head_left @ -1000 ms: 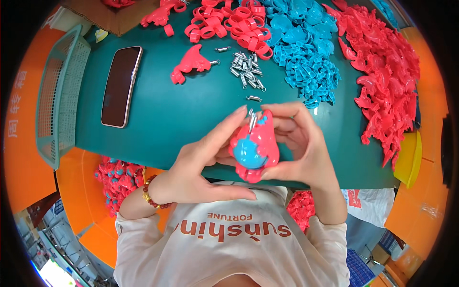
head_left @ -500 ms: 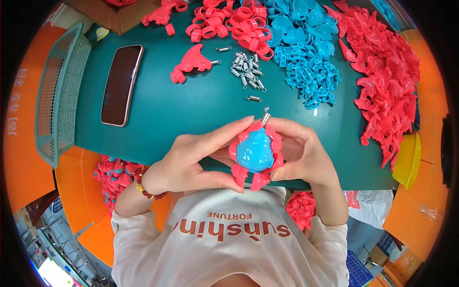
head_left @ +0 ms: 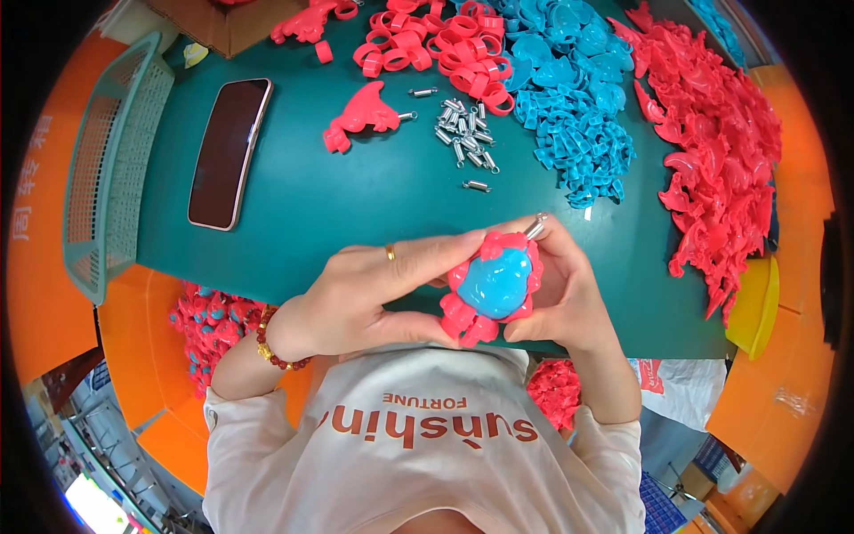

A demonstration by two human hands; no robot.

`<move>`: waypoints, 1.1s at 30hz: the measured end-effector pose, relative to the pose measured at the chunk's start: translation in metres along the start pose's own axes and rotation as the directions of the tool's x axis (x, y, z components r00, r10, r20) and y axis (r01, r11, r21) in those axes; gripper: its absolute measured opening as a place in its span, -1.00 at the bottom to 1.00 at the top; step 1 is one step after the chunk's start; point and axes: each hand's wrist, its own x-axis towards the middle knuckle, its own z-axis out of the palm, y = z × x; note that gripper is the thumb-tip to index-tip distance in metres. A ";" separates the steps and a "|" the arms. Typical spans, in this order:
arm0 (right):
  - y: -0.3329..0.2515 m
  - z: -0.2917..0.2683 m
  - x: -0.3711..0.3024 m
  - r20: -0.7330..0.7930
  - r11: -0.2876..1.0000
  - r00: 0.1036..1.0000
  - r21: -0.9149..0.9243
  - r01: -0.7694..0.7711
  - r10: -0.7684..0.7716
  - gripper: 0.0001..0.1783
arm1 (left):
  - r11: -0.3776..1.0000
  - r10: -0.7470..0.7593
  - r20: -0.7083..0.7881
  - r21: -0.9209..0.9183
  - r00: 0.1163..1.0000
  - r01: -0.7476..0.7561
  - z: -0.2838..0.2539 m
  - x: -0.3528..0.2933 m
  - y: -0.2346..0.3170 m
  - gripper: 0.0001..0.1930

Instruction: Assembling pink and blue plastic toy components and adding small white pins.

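With left hand [head_left: 356, 294] and right hand [head_left: 574, 307] curled inward, pinching red-and-blue figure [head_left: 495, 283] at near edge of bench [head_left: 294, 214]; below near-left corner, apparently similar figures [head_left: 209, 325] in orange bin [head_left: 133, 356].

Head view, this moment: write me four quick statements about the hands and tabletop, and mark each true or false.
1. The left hand and right hand both hold the red-and-blue figure. True.
2. The gold ring is on the right hand. False: the left hand wears the gold ring.
3. The phone lies right of the springs. False: the phone lies left of them.
4. The blue heap lies left of the long red heap. True.
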 end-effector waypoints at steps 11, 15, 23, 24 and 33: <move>0.009 0.002 -0.002 -0.065 0.949 0.979 -0.265 0.171 -0.195 -0.23 | 0.992 -0.054 -0.220 0.096 0.974 0.077 0.015 -0.001 0.015 -0.40; -0.013 0.002 -0.005 -0.043 0.846 0.998 -0.533 0.019 -0.050 -0.24 | 0.994 -0.110 -0.160 -0.047 0.981 0.103 0.013 -0.001 0.007 -0.53; -0.006 -0.007 -0.005 -0.130 0.559 0.957 -0.828 0.039 -0.260 -0.26 | 0.867 -0.034 -0.240 0.476 0.970 0.148 -0.035 0.062 -0.036 -0.75; -0.006 -0.007 -0.003 -0.122 0.530 0.949 -0.846 0.053 -0.290 -0.26 | 0.776 0.009 -0.239 0.614 0.971 0.144 -0.031 0.075 -0.040 -0.77; -0.003 -0.015 -0.003 -0.126 0.499 0.906 -0.860 0.103 -0.403 -0.27 | 0.543 -0.078 -0.208 0.811 0.975 0.217 -0.021 0.114 -0.078 -0.78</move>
